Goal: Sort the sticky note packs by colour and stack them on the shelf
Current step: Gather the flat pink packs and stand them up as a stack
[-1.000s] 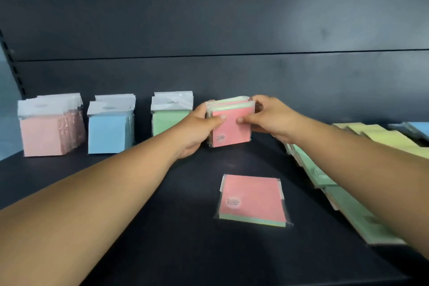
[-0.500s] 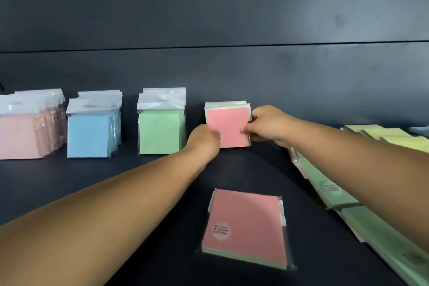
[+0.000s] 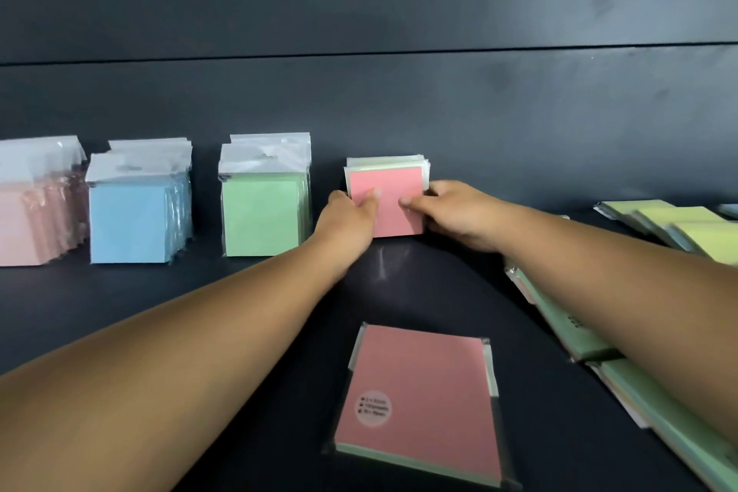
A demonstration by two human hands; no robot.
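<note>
A small upright stack of coral-pink packs [image 3: 393,188] stands at the back of the dark shelf [image 3: 120,312]. My left hand [image 3: 351,218] grips its left side, thumb on the front face. My right hand [image 3: 455,212] grips its right side, thumb also on the front. To the left stand upright rows of green packs [image 3: 263,212], blue packs [image 3: 131,220] and pale pink packs [image 3: 28,220]. One more coral-pink pack [image 3: 419,399] lies flat near the front, between my forearms.
Green packs [image 3: 559,324] lie flat in an overlapping line under and beside my right forearm. Yellow-green packs [image 3: 679,224] lie flat at the far right. The shelf's dark back wall rises directly behind the rows.
Both hands carried the coral-pink stack back and down until it stands on the shelf beside the green row. The camera moved closer and lower, so the flat pack looks larger.
</note>
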